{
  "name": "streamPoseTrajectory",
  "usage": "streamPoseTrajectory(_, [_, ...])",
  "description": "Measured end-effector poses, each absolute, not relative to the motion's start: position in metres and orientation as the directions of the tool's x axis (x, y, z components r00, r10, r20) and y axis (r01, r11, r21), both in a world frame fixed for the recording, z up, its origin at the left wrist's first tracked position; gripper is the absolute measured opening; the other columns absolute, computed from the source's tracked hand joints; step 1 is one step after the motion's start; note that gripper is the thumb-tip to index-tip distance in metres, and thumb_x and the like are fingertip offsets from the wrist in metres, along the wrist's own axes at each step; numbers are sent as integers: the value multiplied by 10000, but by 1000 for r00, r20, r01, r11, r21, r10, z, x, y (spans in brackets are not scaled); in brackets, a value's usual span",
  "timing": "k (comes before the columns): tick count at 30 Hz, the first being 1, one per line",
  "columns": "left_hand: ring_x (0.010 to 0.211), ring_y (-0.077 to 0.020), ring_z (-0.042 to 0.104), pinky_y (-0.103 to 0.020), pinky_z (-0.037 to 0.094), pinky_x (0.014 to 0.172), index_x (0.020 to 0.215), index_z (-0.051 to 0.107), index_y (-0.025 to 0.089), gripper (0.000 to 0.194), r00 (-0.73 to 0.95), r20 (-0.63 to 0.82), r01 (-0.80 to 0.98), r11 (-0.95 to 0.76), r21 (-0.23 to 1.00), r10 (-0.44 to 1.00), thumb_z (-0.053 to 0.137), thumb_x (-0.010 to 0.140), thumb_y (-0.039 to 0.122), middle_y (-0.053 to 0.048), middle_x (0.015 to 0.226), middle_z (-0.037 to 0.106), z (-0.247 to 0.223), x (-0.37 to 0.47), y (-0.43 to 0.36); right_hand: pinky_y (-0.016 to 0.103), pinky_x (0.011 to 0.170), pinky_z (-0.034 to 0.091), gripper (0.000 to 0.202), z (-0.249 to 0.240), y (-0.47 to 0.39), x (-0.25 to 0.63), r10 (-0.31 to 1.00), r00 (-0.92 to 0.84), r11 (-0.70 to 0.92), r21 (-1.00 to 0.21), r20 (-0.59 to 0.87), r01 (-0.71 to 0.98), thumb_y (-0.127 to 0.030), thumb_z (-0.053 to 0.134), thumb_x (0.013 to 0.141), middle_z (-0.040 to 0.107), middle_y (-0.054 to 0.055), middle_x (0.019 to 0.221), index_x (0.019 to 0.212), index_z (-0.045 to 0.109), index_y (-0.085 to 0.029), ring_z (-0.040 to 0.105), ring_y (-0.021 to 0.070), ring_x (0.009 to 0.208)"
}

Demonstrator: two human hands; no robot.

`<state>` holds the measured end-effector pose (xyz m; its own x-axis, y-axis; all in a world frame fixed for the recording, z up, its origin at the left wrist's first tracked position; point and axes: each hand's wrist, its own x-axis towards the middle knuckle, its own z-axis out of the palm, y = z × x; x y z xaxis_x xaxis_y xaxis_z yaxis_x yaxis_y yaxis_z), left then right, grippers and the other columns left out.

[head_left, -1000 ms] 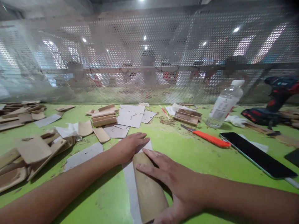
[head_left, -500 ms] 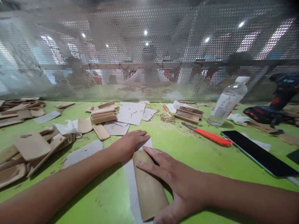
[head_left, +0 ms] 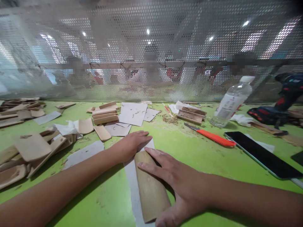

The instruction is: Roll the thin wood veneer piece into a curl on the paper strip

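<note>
A curved bamboo piece lies rounded side up on a long strip of pale paper, perhaps sandpaper. My right hand grips the bamboo from the right, thumb at its near end, one finger across its top and others by its far end. At the strip's far end, my left hand rests flat with fingers stretched out, pressing on the paper and close to the bamboo's far end. Whatever is under the left palm is hidden.
Bamboo pieces are heaped at left, with a smaller stack behind. An orange-handled knife, a phone, a water bottle and a cordless drill lie or stand right. A perforated metal screen closes off the back.
Both hands and the bamboo piece stay in practically the same place. The view has tilted very slightly.
</note>
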<state>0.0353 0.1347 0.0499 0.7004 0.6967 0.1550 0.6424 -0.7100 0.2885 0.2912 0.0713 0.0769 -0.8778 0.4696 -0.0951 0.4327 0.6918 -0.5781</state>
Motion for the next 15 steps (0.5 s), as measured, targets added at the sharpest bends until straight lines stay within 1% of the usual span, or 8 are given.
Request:
streamPoseTrajectory(2, [1489,-301,422,-480,351,1211,1515,526,165,519,701,156,642,-711,287,696,497,998,131,-160,1611,455,50,35,134,724,1194,177,1329,77,72,290,471,-876,689,-576,-105,439,-797,828,564,25,246,1734,1649,291,-248,109,554,1548])
streamPoseTrajectory(5, [1493,-286,417,-470,349,1215,1515,523,177,526,699,163,642,-711,287,696,482,995,115,-144,1614,458,51,35,133,726,1192,174,1352,78,72,289,477,-872,686,-571,-115,450,-806,832,543,23,253,1732,1649,288,-250,108,561,1545])
streamPoseTrajectory(7, [1493,-278,418,-461,351,1215,1516,520,193,532,697,167,642,-710,289,698,482,992,111,-130,1613,464,52,35,133,718,1197,171,1346,78,71,290,478,-872,688,-570,-109,449,-803,833,548,24,257,1730,1649,289,-251,111,556,1547])
streamPoseTrajectory(10, [1487,-281,427,-463,359,1210,1512,524,184,529,696,169,641,-710,290,698,482,990,108,-140,1607,469,52,35,132,711,1201,178,1333,77,71,291,476,-874,690,-574,-100,441,-793,836,561,21,261,1729,1648,291,-247,118,550,1549])
streamPoseTrajectory(15, [1485,-290,430,-477,362,1208,1508,528,178,513,697,175,638,-712,293,696,486,1000,121,-150,1601,474,53,36,132,704,1202,199,1317,72,72,293,462,-886,716,-578,-29,392,-783,838,574,21,238,1735,1649,292,-253,141,540,1548])
